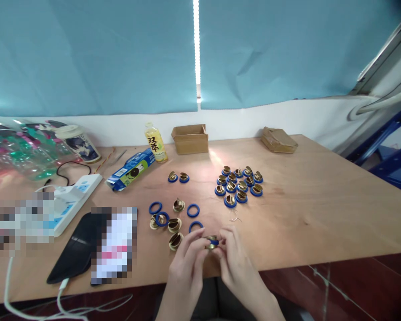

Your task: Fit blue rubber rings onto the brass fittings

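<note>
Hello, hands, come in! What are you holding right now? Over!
Left hand and right hand both pinch one brass piece with a blue ring. Loose blue rings and brass pieces just beyond. Nothing between.

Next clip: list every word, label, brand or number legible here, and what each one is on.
"双萃" on the label of the yellow drink bottle at the back of the table.
Blue and green carton lying beside it: print too small to read.
White cup with a printed picture: no text legible.
White power strip: markings blurred.
Cardboard box: no print visible.
</note>
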`<state>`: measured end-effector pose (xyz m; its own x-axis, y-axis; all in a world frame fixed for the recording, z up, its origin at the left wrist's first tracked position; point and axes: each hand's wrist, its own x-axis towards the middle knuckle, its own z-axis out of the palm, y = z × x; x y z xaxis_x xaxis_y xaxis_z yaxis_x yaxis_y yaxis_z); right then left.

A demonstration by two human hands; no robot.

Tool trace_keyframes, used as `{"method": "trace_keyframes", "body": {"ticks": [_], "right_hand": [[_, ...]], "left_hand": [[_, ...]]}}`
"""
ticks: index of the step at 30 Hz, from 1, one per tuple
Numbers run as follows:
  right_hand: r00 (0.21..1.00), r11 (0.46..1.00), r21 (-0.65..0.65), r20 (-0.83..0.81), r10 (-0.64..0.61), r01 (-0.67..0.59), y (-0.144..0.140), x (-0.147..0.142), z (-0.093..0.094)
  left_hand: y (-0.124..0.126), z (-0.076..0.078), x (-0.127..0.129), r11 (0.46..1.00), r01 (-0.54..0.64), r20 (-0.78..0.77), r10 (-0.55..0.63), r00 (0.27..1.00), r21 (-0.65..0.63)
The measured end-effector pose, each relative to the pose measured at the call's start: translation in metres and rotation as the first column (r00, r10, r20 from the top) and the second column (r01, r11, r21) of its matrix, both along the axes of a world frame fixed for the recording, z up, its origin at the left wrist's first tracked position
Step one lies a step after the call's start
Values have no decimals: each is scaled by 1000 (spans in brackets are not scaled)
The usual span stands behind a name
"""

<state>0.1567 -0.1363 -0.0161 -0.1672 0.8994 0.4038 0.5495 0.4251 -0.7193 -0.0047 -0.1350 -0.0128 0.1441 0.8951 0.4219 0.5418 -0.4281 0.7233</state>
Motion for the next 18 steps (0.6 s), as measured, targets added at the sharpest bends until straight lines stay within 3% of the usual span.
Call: {"method": "trace_keyframes", "body": {"ticks": [6, 18], "right_hand": [[998, 1000, 17, 58, -12, 11, 0, -1, 0], [1000, 999, 52, 10, -7, 6, -3, -6, -2]], "left_hand": [[1, -2, -4, 1000, 7, -84, -8, 996, -15], [-1, -17, 7, 995, -72, 61, 76, 995, -63]]}}
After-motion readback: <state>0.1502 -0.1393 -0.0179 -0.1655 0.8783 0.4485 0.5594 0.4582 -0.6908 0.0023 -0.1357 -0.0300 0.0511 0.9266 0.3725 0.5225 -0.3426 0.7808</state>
